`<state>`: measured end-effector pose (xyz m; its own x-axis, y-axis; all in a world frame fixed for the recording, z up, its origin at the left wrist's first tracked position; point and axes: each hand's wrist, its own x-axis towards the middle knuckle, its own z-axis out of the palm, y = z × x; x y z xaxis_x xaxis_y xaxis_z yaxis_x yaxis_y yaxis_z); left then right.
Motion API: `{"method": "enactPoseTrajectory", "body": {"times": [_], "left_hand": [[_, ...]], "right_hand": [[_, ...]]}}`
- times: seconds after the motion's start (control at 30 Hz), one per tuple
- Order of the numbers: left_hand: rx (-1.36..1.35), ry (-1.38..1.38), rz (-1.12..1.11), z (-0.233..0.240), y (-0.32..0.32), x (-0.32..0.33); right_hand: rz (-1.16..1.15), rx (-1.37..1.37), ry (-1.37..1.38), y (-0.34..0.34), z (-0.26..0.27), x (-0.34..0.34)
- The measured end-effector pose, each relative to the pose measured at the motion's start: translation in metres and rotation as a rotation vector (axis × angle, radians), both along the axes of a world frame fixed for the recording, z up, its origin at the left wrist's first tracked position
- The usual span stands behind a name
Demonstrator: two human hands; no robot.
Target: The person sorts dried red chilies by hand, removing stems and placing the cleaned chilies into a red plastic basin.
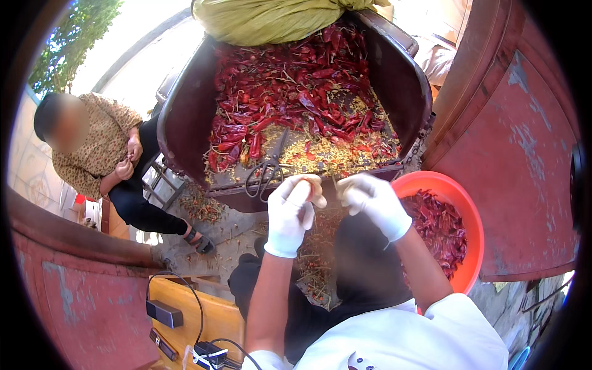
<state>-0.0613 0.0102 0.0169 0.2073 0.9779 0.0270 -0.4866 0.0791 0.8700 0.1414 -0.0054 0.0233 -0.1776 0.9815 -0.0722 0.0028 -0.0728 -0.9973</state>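
Note:
My left hand (293,208), in a white glove, is raised over the near edge of the cart bed with its fingers closed on a small piece of red chili pepper, mostly hidden. Close beside it on the right is my right hand (370,199), also gloved and slightly blurred; a thin stem shows at its fingertips. Dried red chili peppers (277,83) lie heaped in the metal cart bed (402,74), with loose yellow seeds (319,152) nearer me. A pair of black iron scissors (273,164) rests at the bed's front edge, just beyond my left hand.
At my right stands an orange plastic basin (476,231) holding red chili pieces (434,226). A seated person (99,134) is left of the cart. A wooden stool (203,305) bears a dark box and cables. Stems litter the floor; red metal doors flank both sides.

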Motion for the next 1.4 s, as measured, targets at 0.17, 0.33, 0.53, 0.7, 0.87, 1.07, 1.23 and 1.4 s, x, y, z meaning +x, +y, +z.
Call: {"method": "enactPoseTrajectory", "body": {"times": [0.17, 0.33, 0.53, 0.7, 0.87, 1.07, 1.23, 1.4], "left_hand": [[-0.096, -0.394, 0.009, 0.004, 0.007, -0.012], [-0.123, -0.322, 0.023, -0.005, 0.013, -0.017], [-0.127, -0.225, 0.047, 0.000, 0.010, -0.017], [-0.122, -0.190, 0.070, 0.003, 0.008, -0.019], [-0.077, 0.080, 0.235, 0.011, 0.006, -0.012], [0.532, 0.843, 0.626, 0.001, 0.012, 0.000], [0.779, 1.157, 0.666, 0.002, 0.005, 0.010], [0.771, 1.212, 0.618, -0.002, 0.005, 0.007]], "right_hand": [[-0.087, 0.397, -0.707, 0.026, -0.011, -0.007], [-0.303, 0.734, -1.028, 0.098, -0.025, -0.019], [-0.148, 0.895, -1.300, 0.157, -0.048, -0.031], [-0.181, 0.903, -1.180, 0.163, -0.046, -0.030], [-0.380, 0.936, -0.698, 0.136, -0.004, -0.029], [-0.321, 0.669, -0.456, 0.081, 0.019, -0.032], [-0.179, 0.256, -0.248, 0.041, 0.034, -0.037], [-0.213, 0.385, -0.287, 0.027, 0.023, -0.038]]}}
